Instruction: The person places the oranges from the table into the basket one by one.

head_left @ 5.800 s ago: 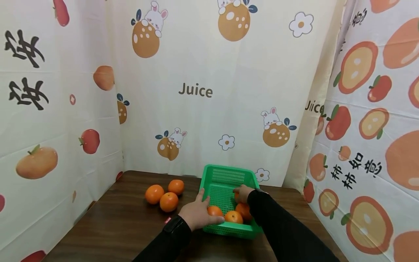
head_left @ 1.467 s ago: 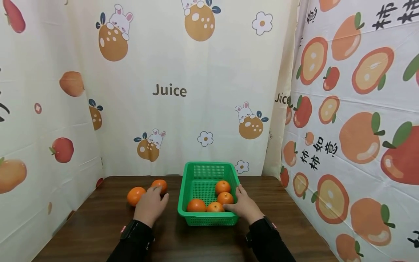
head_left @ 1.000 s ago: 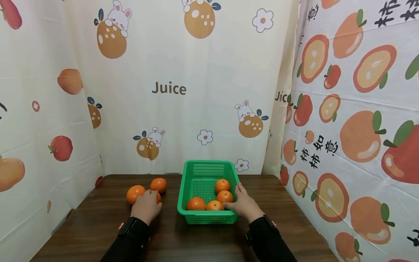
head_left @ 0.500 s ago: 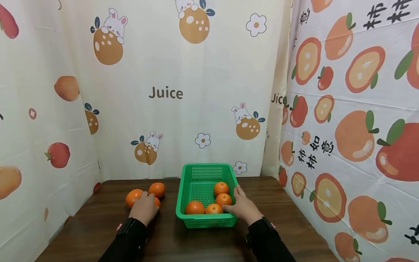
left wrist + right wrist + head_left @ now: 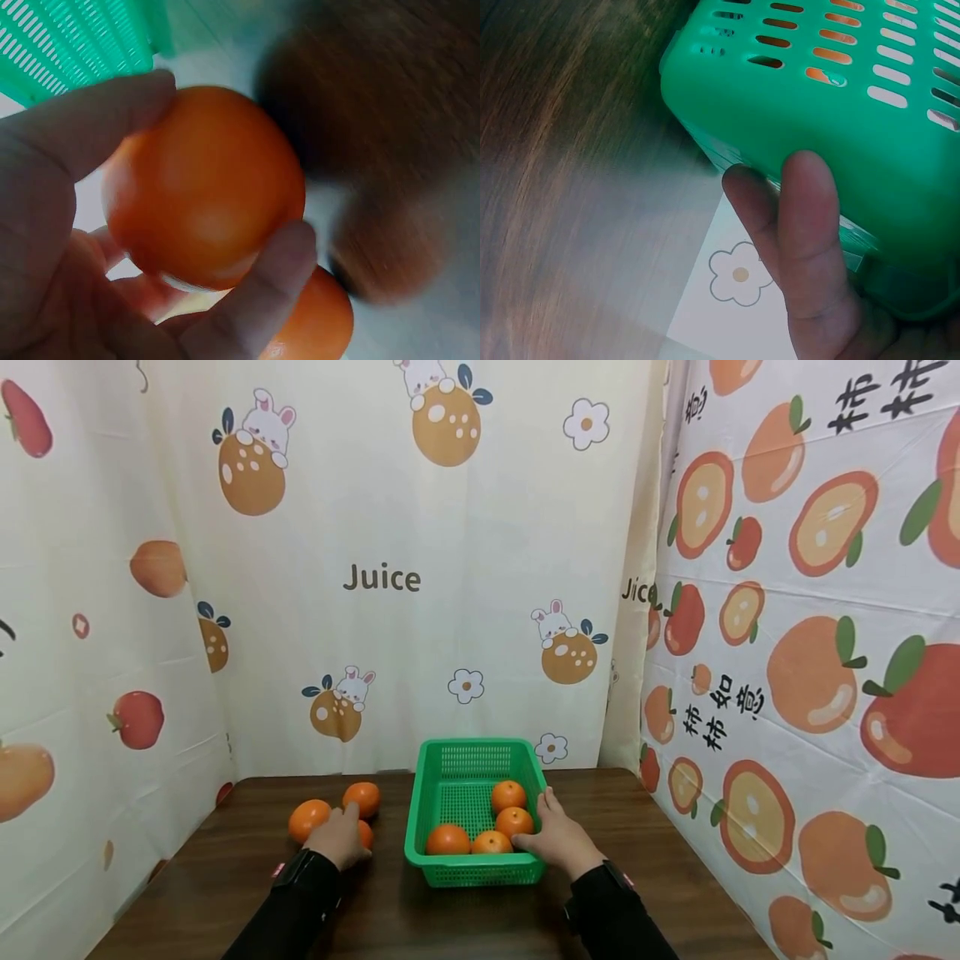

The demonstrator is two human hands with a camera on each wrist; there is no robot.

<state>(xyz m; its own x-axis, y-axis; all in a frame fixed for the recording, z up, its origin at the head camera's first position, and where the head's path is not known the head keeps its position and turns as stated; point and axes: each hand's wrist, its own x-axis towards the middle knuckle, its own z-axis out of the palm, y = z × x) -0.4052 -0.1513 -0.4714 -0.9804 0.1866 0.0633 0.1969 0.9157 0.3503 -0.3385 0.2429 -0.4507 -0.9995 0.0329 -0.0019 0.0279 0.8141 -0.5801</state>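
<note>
My left hand (image 5: 337,837) grips an orange (image 5: 206,187) low over the table's left side, thumb and fingers around it. Much of that fruit is hidden by the hand in the head view. Close by on the table lie an orange (image 5: 309,820) to its left and another orange (image 5: 362,798) behind it. The green plastic basket (image 5: 427,777) stands at the middle and holds several oranges (image 5: 448,839). Along its right side rests my right hand (image 5: 562,839), thumb over the rim near the front corner. Two straight fingers (image 5: 810,217) touch the outer wall in the right wrist view.
The dark wooden table (image 5: 450,927) extends around the basket. Fruit-printed cloth (image 5: 420,635) hangs behind it and on both sides.
Both hands were at the basket in the oldest frame. My left hand has since moved left to the loose oranges and taken hold of one; my right hand lately stays at the basket.
</note>
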